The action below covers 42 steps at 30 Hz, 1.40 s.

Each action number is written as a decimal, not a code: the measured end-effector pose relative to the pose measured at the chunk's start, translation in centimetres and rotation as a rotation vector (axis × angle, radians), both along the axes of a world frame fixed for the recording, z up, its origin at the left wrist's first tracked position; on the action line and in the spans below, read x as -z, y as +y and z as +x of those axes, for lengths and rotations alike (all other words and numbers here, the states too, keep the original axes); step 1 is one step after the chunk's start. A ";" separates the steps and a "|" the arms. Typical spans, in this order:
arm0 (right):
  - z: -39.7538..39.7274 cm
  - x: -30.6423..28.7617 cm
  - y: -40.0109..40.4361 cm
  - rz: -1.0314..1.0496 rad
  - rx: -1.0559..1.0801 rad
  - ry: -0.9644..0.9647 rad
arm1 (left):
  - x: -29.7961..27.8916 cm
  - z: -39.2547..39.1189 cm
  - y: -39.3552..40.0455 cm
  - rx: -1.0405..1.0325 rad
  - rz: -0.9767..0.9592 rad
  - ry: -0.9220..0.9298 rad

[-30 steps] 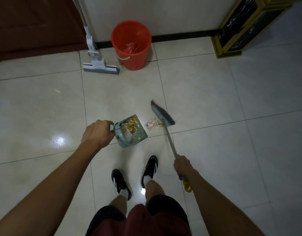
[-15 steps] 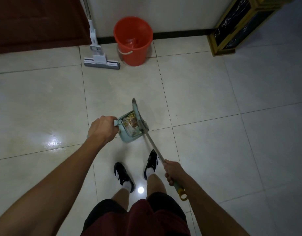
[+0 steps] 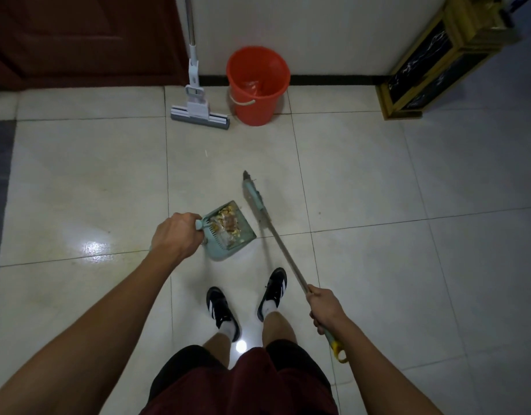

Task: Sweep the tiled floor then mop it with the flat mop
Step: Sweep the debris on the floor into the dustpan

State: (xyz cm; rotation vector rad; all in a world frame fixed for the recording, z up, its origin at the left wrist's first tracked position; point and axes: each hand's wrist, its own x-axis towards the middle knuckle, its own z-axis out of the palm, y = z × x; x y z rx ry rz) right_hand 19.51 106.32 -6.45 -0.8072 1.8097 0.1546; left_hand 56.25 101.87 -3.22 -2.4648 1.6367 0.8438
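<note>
Nearest me, both shoes (image 3: pixel 246 301) planted at 6 o'clock on the floor (image 3: pixel 378 181).

Right hand (image 3: pixel 325 308) at 4 o'clock, fingers curled tight round the broom (image 3: pixel 255 200) handle near its yellow end. Shaft runs up toward 12, head resting on the tile just right of the pan mouth, apart from it.

Left hand (image 3: pixel 175 235) at 9 o'clock, fist clamped on the dustpan (image 3: pixel 231 233) grip. Pan tilted, mouth toward 1 o'clock, holding a pile of yellowish debris. I can't tell whether its lip touches the tile.

One small speck on the floor at 12, beyond the pan. Can't make out other litter.

Far, by the wall: mop (image 3: pixel 199 110) at 11 o'clock, flat head down on the tile, pole leaning up against the wall by the door (image 3: pixel 78 37). Bucket (image 3: pixel 258 85) just right of it at 12, something clear inside. Black-and-gold cabinet (image 3: pixel 438 61) at 2 o'clock.

My read: sweeping looks nearly done; mopping not started.

Handling:
- Broom: light, stiff shaft, soft bristles. Low grip gives reach but weak control; choke up for short strokes.
- Dustpan: light plastic, loose load. Keep it tipped back or the debris slides out.
- Mop: light, long, top-heavy while leaning. Take the pole mid-height; the head likely pivots.
- Tile is glossy, likely slick once wet.
</note>
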 end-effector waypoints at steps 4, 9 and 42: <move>-0.2 1.2 -1.1 -0.081 -0.168 0.112 | 0.1 1.1 0.7 -0.042 0.001 -0.008; -0.4 3.0 -3.3 -0.093 -0.256 0.190 | 0.5 1.3 1.0 -0.027 0.016 -0.039; 3.3 2.7 -7.1 -0.163 -0.373 0.107 | -1.3 3.7 3.6 -0.182 0.055 -0.063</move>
